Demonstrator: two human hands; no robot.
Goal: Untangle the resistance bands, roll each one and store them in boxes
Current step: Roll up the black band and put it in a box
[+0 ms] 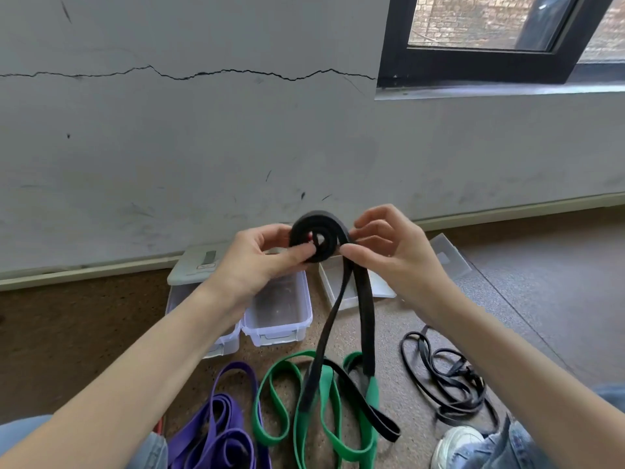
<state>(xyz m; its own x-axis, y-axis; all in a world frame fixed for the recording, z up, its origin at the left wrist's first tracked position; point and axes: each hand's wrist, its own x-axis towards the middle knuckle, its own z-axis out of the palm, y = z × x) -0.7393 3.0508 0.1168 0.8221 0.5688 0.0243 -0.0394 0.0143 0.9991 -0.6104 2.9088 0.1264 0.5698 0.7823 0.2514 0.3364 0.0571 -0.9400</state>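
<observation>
The left hand [262, 257] covers the lower left of the black band's [318, 239] coil, and a small red spot at its edge is too small to identify. The left forearm hides much of 1 clear box [216, 336]. The purple band [220, 424] and green band [324, 401] run off the bottom edge. The white shoe [455, 445] is cut off there too. The thin black band [446, 377] is too tangled to trace.

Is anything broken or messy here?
Yes. A long jagged crack runs across the grey wall above the hands. On the floor, the thin black band by the shoe lies in a tangled heap, and the wide black band's loose tail lies across the green band.
</observation>
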